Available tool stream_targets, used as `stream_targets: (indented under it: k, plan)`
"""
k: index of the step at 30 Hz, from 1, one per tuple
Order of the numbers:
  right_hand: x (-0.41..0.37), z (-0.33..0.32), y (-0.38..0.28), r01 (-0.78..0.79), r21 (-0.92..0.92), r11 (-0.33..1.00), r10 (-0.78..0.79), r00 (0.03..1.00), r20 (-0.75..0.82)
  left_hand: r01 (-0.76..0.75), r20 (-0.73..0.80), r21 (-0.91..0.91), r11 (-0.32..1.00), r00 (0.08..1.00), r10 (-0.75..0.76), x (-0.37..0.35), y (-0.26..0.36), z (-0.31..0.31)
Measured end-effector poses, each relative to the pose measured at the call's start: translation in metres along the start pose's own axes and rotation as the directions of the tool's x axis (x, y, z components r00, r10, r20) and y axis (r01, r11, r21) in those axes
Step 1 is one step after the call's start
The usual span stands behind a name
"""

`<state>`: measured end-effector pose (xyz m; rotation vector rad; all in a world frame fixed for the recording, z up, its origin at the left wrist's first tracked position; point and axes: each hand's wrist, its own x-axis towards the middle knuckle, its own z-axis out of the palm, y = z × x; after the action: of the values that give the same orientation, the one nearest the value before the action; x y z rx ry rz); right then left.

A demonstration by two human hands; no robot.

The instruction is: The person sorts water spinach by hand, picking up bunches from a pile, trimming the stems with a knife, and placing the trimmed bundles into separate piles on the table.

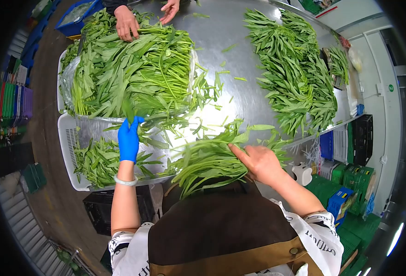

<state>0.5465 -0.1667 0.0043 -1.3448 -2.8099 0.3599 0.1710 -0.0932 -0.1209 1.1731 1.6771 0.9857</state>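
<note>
While it lies at the near edge of the desk [230, 32], just in front of the person's apron, the bundle of greens [207, 161] runs slantwise: cut stem ends fan toward the near left, leaf tips point to the far right. The right hand [260, 163] rests on its right half, palm down and fingers flat, pressing rather than gripping, with the forefinger stretched leftward along the stems. The left hand [129, 138], in a blue glove, is apart from the bundle, to its left and farther out. Its fingers are bunched round a leafy stem [128, 109] at the near rim of the big heap [138, 69]. So the right hand is much the nearer one, and the bundle's stem ends lie between the two arms. Beside the glove a white crate [67, 138] holds more greens. Farther right on the desk lies a long row of greens [299, 73], and a co-worker's hand [127, 23] rests on the heap's far side.
</note>
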Motion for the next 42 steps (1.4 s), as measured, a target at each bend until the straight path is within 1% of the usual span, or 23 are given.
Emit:
stream_targets:
  k: [1,2,3,4,5,6,7,9,12,15,18,19,21,22,25,28,31,34,37,40,42]
  plan:
    - [0.000,0.002,0.001,-0.010,-0.009,1.000,0.010,1.000,-0.001,0.055,0.025,-0.093,0.994,0.998,-0.053,-0.006,0.021,-0.005]
    - [0.001,0.002,0.001,-0.018,-0.018,1.000,0.018,1.000,-0.002,0.095,0.221,-0.075,0.993,0.972,-0.077,-0.013,0.039,-0.006]
    - [0.003,0.002,0.001,-0.009,-0.032,0.999,0.009,1.000,-0.006,0.132,0.406,-0.051,0.990,0.908,-0.100,-0.022,0.056,-0.005]
    - [0.007,0.001,0.000,0.001,-0.047,0.999,-0.001,1.000,-0.012,0.161,0.574,-0.022,0.987,0.810,-0.120,-0.030,0.069,-0.001]
    - [0.010,0.000,-0.001,0.010,-0.062,0.998,-0.011,1.000,-0.019,0.241,0.651,0.066,0.968,0.725,-0.225,-0.039,0.079,0.008]
    - [0.014,-0.002,-0.002,0.024,-0.067,0.997,-0.025,1.000,-0.019,0.233,0.650,0.104,0.967,0.720,-0.244,-0.049,0.079,0.023]
    - [0.017,-0.003,-0.004,0.036,-0.073,0.997,-0.037,0.999,-0.019,-0.007,0.661,0.060,0.998,0.750,-0.034,-0.057,0.073,0.037]
    - [0.019,-0.003,-0.004,0.045,-0.079,0.996,-0.047,0.999,-0.021,-0.076,0.609,-0.082,0.994,0.785,0.110,-0.066,0.067,0.055]
    - [0.018,0.001,-0.002,0.033,-0.075,0.997,-0.034,0.999,-0.020,-0.204,0.543,0.030,0.979,0.825,0.155,-0.069,0.071,0.060]
    - [0.017,0.003,-0.001,0.027,-0.054,0.998,-0.028,1.000,-0.015,-0.240,0.489,0.081,0.967,0.855,0.171,-0.073,0.077,0.058]
    - [0.018,0.002,-0.003,0.040,-0.016,0.999,-0.041,0.999,-0.016,-0.093,0.565,0.052,0.994,0.824,0.048,-0.070,0.074,0.048]
    - [0.019,0.000,-0.004,0.048,0.003,0.999,-0.048,0.999,-0.012,0.010,0.635,0.017,1.000,0.772,-0.019,-0.067,0.073,0.043]
    - [0.021,-0.005,-0.007,0.062,0.024,0.998,-0.062,0.998,0.004,0.223,0.763,-0.026,0.975,0.634,-0.125,-0.062,0.071,0.031]
    - [0.021,-0.008,-0.010,0.067,0.027,0.997,-0.068,0.998,0.016,0.344,0.786,-0.074,0.936,0.598,-0.158,-0.066,0.072,0.027]
    - [0.019,-0.002,-0.013,0.069,0.059,0.996,-0.070,0.997,0.025,0.497,0.767,-0.146,0.855,0.603,-0.220,-0.074,0.082,0.014]
    - [0.019,0.003,-0.016,0.045,0.091,0.995,-0.048,0.998,0.038,0.614,0.763,-0.216,0.759,0.591,-0.261,-0.077,0.066,0.011]
    - [0.020,0.002,-0.016,0.038,0.105,0.994,-0.042,0.998,0.036,0.689,0.794,-0.273,0.671,0.555,-0.247,-0.080,0.055,0.009]
    - [0.020,0.001,-0.017,0.045,0.103,0.994,-0.048,0.999,0.026,0.722,0.786,-0.301,0.623,0.558,-0.267,-0.084,0.064,0.003]
    - [0.020,-0.002,-0.017,0.056,0.100,0.993,-0.058,0.998,0.015,0.726,0.803,-0.128,0.676,0.476,-0.359,-0.077,0.066,-0.003]
    - [0.022,-0.004,-0.019,0.070,0.098,0.993,-0.073,0.997,0.031,0.592,0.750,-0.228,0.773,0.613,-0.248,-0.085,0.077,0.004]
    - [0.023,-0.005,-0.019,0.079,0.089,0.993,-0.083,0.996,0.033,0.433,0.729,-0.109,0.895,0.647,-0.224,-0.085,0.091,0.017]
